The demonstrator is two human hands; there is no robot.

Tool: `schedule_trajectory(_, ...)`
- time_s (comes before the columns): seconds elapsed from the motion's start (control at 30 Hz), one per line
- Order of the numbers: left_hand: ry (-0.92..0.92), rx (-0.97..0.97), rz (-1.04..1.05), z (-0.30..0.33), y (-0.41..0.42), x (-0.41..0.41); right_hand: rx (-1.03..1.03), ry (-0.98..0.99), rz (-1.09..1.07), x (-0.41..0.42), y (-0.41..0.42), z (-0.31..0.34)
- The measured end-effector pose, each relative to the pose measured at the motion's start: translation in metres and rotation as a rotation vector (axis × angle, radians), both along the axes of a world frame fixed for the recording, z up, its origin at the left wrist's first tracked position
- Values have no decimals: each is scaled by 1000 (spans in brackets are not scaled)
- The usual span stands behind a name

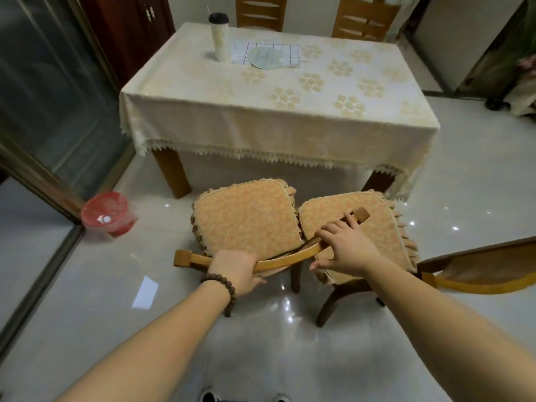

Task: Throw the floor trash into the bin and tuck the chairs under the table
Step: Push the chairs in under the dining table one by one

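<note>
Two wooden chairs with orange cushions stand side by side in front of the table point(278, 134). My left hand point(236, 269) grips the curved top rail of the left chair point(246, 221). My right hand point(345, 245) holds the same rail further right, its fingers over the rail's right end. The right chair point(351, 227) stands beside it, its backrest at the frame's right edge. A red bin point(106, 213) with white trash inside sits on the floor to the left. A white patch point(145, 292) shows on the floor near my left arm; paper or reflection, I cannot tell.
The table has a cream floral cloth, with a tall cup point(219, 36), a checked cloth and a plate point(265, 58) on it. Two more chairs point(259, 13) stand at its far side. A glass sliding door point(52, 97) runs along the left.
</note>
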State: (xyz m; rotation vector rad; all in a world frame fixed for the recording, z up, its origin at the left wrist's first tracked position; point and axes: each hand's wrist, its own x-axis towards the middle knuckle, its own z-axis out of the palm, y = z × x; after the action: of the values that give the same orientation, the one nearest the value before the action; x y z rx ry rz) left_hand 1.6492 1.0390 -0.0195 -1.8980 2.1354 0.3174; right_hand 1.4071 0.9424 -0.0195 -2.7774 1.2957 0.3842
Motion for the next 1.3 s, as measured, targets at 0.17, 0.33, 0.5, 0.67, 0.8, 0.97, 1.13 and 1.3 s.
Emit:
schedule_trajectory(0.17,-122,-43,-77,-4,-4,-2,-3,63,137,12,-11,-1)
schedule_trajectory(0.33,-164,-52,-176,-8,-7,5,-40,83,244,21,-18,-16)
schedule_trajectory(0.5,-183,-47,-258,-10,-2,24,-111,10,261,29,-9,-32)
schedule_trajectory(0.67,-176,-43,-317,-12,7,65,-200,-83,234,60,16,-37)
schedule_trajectory(0.8,-159,-50,-349,-12,12,110,-252,-116,178,99,37,-40)
schedule_trajectory(0.97,-144,-48,-369,-10,13,178,-273,-84,103,165,61,-43)
schedule_trajectory(1.13,-127,-50,-376,-10,5,252,-238,-106,48,241,79,-42)
schedule_trajectory(1.3,-118,-42,-385,-15,-6,315,-242,-127,-6,300,85,-40)
